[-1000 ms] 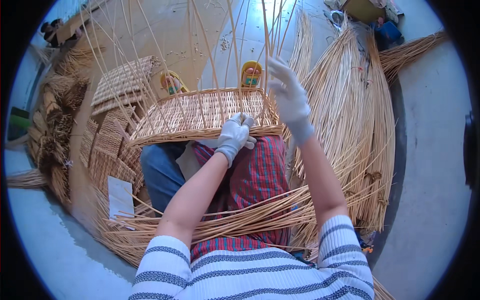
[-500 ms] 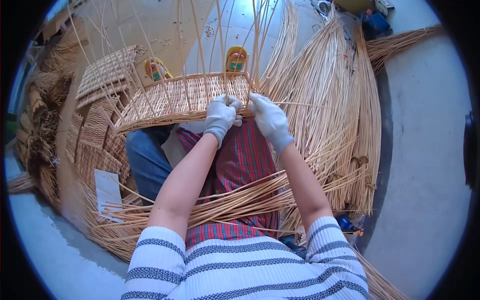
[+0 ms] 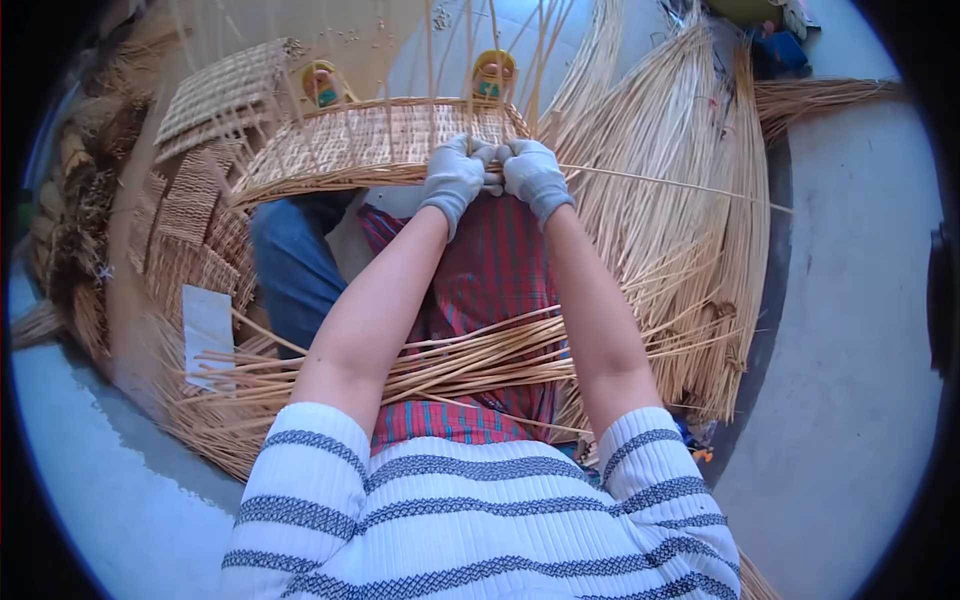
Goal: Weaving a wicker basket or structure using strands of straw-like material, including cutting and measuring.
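Both closed, left hand [image 3: 457,180] and right hand [image 3: 534,174] gripping wicker basket [image 3: 365,140] at near rim [image 3: 340,181]; probably light, springy; rim best hold, slender stakes [image 3: 431,65] likely bend.

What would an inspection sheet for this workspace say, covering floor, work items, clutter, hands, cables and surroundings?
Floor: small pale bits scattered beyond the basket.
Work items: basket tilted over the lap, upright canes rising from it; one long strand runs out to the right.
Clutter: loose canes across the lap; white sheet and woven panels at left.
Hands: both gloved, close together; left hand grips the near edge, right hand beside it, its exact hold hidden.
Cables: nothing seen.
Surroundings: pale bundles at right, darker bundles far left, blue object upper right.
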Demonstrator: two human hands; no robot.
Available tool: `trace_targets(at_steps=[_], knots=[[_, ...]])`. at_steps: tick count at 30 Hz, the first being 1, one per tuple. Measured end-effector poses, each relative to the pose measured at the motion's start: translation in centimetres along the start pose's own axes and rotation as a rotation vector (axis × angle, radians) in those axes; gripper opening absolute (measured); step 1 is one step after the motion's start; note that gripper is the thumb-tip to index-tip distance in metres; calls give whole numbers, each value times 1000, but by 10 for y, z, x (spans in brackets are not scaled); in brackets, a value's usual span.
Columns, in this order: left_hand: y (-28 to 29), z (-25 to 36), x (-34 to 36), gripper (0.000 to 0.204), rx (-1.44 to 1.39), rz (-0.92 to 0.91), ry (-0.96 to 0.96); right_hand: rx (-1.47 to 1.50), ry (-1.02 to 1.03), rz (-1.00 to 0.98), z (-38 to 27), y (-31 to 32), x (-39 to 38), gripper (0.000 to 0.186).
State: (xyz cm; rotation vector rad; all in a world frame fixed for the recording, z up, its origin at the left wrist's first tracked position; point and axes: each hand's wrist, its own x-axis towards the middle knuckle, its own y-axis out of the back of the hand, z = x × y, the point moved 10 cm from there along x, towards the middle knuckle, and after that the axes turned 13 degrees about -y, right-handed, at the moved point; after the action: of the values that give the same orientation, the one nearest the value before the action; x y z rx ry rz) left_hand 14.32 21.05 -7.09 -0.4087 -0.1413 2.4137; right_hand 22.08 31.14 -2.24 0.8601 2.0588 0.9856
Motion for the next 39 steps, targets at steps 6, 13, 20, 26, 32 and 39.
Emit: trace_targets(at_steps=[6,13,20,26,32,39], knots=[[13,99,-113,67,743,-486,-437,80,161,222,6,23,-32,50],[125,73,-231,12,1126,-670,-159,738,252,-365,-36,26,-192,28],[23,128,-205,15,1065,-681,-788,1115,241,-602,-33,-22,-232,52],[92,157,-133,12,1087,-466,-677,1435,278,137,72,149,-137,24],[62,144,-72,50,1081,-439,-747,1490,-7,26,89,97,-84,9],[96,135,-35,85,1347,-304,-703,1544,-54,-5,89,40,-68,11]])
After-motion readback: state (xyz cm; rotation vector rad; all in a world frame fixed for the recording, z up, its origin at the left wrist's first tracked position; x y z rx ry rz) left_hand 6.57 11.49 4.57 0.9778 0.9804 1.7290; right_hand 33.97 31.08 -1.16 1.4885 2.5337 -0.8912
